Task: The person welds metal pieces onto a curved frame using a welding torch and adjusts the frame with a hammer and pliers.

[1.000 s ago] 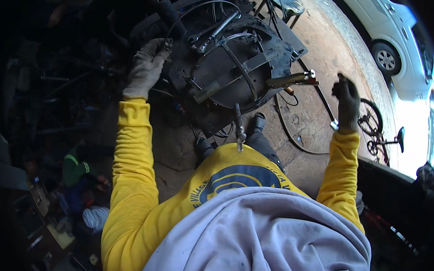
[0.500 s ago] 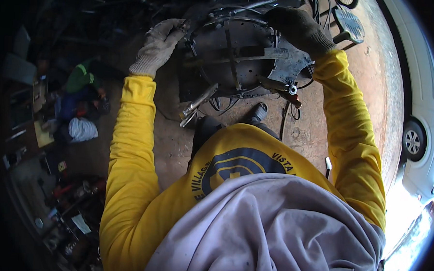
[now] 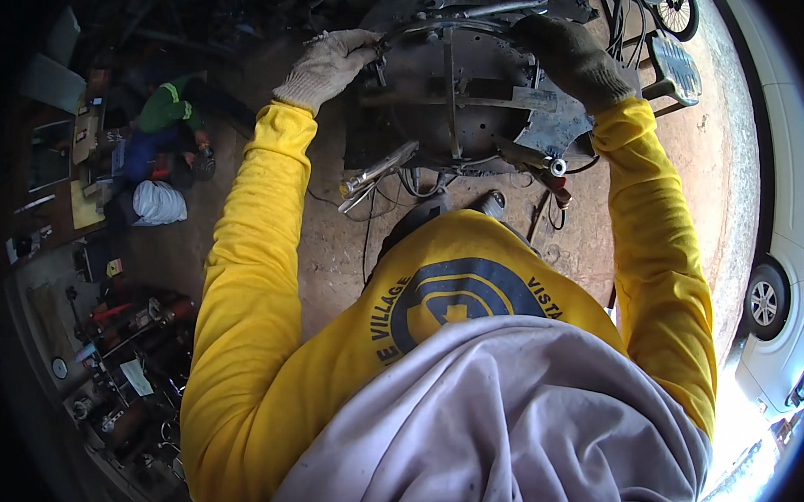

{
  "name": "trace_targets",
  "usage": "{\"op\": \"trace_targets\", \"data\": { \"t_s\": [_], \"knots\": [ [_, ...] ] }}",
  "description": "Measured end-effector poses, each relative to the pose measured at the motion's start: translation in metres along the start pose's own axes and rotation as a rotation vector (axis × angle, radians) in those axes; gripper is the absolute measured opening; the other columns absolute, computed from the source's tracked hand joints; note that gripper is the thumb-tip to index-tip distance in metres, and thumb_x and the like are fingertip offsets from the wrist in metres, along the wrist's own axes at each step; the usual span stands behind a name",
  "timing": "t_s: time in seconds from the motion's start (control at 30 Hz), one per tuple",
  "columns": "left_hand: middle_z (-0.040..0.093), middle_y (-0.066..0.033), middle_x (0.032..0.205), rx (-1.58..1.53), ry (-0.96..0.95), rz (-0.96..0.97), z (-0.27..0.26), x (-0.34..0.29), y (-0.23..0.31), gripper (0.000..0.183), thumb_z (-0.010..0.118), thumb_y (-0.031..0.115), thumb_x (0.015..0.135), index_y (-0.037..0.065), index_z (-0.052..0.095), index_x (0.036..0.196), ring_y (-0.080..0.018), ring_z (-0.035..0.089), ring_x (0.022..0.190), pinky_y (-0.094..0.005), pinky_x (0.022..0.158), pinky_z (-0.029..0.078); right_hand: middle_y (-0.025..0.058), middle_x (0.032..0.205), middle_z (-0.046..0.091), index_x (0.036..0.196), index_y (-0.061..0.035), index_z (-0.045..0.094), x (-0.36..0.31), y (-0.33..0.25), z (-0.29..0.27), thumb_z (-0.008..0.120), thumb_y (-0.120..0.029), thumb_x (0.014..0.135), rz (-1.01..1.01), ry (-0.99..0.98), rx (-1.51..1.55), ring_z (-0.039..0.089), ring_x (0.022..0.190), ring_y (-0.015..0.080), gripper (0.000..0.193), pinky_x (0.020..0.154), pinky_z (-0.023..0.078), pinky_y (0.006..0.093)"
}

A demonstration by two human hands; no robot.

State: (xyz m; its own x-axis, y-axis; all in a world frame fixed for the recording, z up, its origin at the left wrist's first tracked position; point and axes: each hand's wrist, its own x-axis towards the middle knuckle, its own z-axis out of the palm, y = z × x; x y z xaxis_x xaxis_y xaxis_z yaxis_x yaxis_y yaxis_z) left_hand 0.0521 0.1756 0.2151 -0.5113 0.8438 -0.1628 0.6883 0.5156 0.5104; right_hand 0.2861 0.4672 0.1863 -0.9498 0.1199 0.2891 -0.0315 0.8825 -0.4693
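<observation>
The round metal frame (image 3: pixel 451 101) lies at upper centre, between my left hand (image 3: pixel 329 68) and right hand (image 3: pixel 572 63). My fingertips vanish into shadow; I can't tell how closed either hand is or what it holds.

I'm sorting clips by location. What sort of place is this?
Likely a metalworking or repair workshop: a round metal frame with a plier-like clamp at its near edge, and a white vehicle outside at right.
</observation>
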Motion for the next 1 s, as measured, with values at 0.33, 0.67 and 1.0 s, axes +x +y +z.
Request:
{"op": "trace_targets", "data": {
  "t_s": [0.33, 0.67, 1.0],
  "knots": [
    [0.073, -0.0144, 0.107, 0.047, 0.074, 0.296, 0.004, 0.011, -0.022, 0.026, 0.062, 0.02, 0.096, 0.005, 0.068, 0.116, -0.0275, 0.07, 0.102, -0.0361, 0.088, 0.053, 0.0175, 0.102, 0.072, 0.113, -0.0081, 0.071, 0.0, -0.023, -0.006, 0.053, -0.03, 0.101, 0.13, 0.017, -0.051, 0.068, 0.096, 0.0385, 0.03, 0.082, 0.055, 0.0439],
    [0.07, -0.0143, 0.112, -0.078, 0.083, 0.349, 0.019, 0.023, -0.042, 0.028, 0.06, 0.016, 0.097, 0.004, 0.065, 0.122, -0.0267, 0.068, 0.104, -0.0362, 0.09, 0.053, 0.0163, 0.1, 0.072, 0.11, -0.0038, 0.07, 0.012, -0.014, -0.017, 0.06, -0.019, 0.098, 0.022, -0.058, -0.071, 0.07, 0.093, 0.0346, 0.021, 0.081, 0.056, 0.0406],
    [0.07, -0.0134, 0.113, -0.101, 0.05, 0.19, 0.012, 0.022, -0.038, 0.03, 0.059, 0.018, 0.099, 0.002, 0.063, 0.124, -0.0258, 0.068, 0.104, -0.0338, 0.091, 0.052, 0.0163, 0.096, 0.071, 0.105, -0.0075, 0.072, 0.019, -0.007, -0.02, 0.059, -0.025, 0.097, 0.052, -0.075, 0.059, 0.068, 0.091, 0.0357, 0.023, 0.079, 0.054, 0.0427]
  ]
}}
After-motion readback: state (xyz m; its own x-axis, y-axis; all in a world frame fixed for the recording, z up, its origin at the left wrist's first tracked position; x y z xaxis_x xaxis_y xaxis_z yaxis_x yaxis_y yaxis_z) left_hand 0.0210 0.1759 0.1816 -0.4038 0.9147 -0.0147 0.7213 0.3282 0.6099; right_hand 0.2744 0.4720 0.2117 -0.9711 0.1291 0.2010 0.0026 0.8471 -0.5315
